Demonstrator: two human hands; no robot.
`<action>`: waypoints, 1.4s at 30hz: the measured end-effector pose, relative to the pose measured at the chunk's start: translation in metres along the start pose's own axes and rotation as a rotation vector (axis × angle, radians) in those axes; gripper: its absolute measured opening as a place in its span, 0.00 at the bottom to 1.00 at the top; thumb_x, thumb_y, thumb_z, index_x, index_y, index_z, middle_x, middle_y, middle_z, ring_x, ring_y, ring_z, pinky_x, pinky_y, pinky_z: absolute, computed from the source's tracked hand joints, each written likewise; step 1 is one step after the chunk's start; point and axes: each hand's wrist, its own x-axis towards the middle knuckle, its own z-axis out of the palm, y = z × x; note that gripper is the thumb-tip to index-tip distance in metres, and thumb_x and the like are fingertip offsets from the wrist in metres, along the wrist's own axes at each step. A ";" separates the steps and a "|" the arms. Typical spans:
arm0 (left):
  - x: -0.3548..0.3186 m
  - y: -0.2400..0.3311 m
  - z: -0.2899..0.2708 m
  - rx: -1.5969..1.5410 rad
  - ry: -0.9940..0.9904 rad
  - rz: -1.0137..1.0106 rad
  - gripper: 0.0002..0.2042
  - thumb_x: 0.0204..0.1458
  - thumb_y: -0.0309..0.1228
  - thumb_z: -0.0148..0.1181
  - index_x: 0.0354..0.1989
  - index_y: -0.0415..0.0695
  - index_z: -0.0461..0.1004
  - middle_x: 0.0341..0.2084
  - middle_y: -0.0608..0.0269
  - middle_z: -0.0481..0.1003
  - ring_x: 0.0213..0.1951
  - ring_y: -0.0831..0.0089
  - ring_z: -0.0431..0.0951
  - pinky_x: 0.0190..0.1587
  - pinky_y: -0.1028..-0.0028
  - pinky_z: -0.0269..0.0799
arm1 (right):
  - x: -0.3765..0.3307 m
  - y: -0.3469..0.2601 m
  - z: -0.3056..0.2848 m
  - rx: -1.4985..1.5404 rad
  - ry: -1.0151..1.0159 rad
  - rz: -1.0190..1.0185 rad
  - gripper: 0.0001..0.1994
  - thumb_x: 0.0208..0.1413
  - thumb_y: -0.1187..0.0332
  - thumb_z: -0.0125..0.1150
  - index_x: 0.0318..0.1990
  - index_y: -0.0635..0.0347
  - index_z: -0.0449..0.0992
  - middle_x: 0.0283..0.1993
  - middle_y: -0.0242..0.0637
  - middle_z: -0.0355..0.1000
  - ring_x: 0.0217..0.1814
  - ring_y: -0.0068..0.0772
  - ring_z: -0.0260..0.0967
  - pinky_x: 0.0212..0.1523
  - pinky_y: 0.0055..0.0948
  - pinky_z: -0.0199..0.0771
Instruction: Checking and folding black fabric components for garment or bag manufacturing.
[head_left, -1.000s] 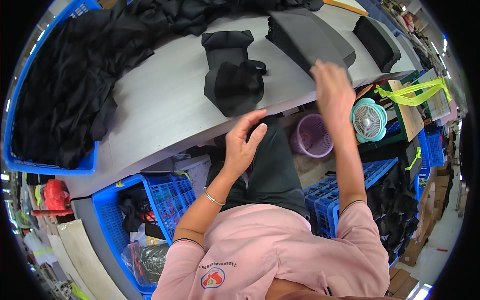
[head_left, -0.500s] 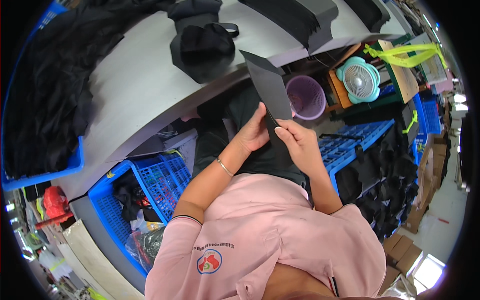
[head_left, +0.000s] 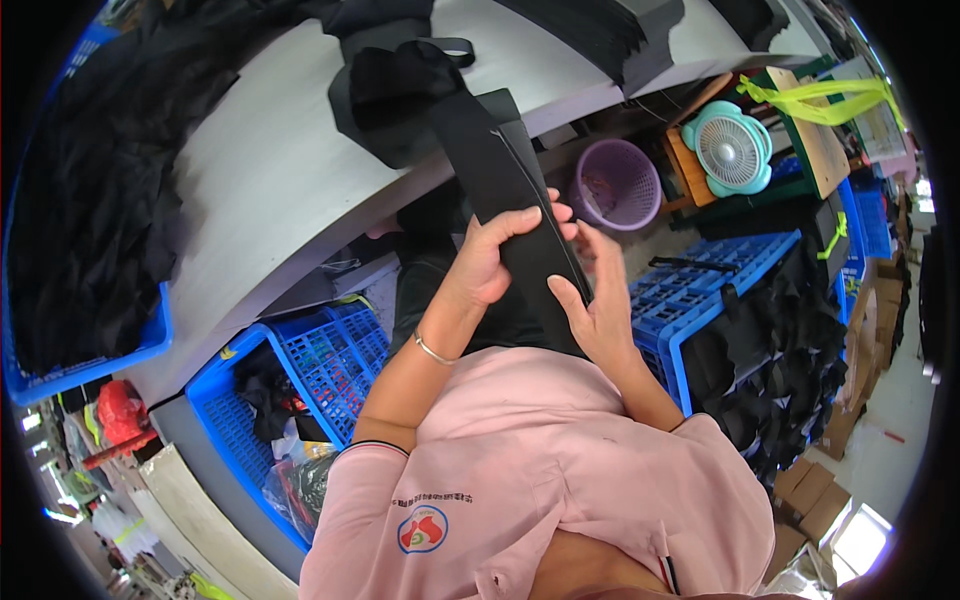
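Left hand (head_left: 488, 262): clamped on black panel (head_left: 490, 168), thumb above, fingertips past the right edge. Right hand (head_left: 602, 308): thumb and fingers apart at the panel's edge, too blurred to tell whether gripping. Panel held over dark trousers (head_left: 425, 285), not laid down. Judged partway: looped black piece (head_left: 385, 90) lying on surface (head_left: 250, 200), stacked black sheets (head_left: 648, 45) remaining beyond.

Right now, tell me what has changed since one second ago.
The right hand drew back from the dark stack toward the left hand, which was empty and now grips a black panel. The purple basket and fan stayed put.
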 end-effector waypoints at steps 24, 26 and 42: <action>0.006 0.102 -0.011 1.759 0.265 1.178 0.24 0.41 0.13 0.51 0.50 0.37 0.76 0.58 0.55 0.72 0.46 0.53 0.72 0.52 0.63 0.70 | 0.101 -0.051 0.041 0.362 -0.364 0.000 0.18 0.55 0.75 0.59 0.54 0.68 0.74 0.37 0.48 0.77 0.39 0.22 0.74 0.41 0.25 0.73; -0.004 0.078 0.002 1.692 0.028 1.131 0.21 0.41 0.16 0.55 0.48 0.39 0.78 0.55 0.58 0.74 0.42 0.55 0.74 0.48 0.64 0.72 | 0.119 -0.047 0.054 0.107 -0.370 0.076 0.12 0.51 0.72 0.61 0.42 0.70 0.74 0.34 0.62 0.73 0.35 0.57 0.74 0.33 0.38 0.72; -0.048 0.028 0.000 1.422 0.547 1.104 0.42 0.41 0.26 0.69 0.69 0.43 0.57 0.68 0.51 0.56 0.62 0.54 0.60 0.53 0.66 0.67 | 0.113 -0.031 0.077 1.512 -0.159 0.549 0.22 0.62 0.62 0.59 0.59 0.65 0.69 0.54 0.44 0.74 0.51 0.37 0.75 0.49 0.37 0.81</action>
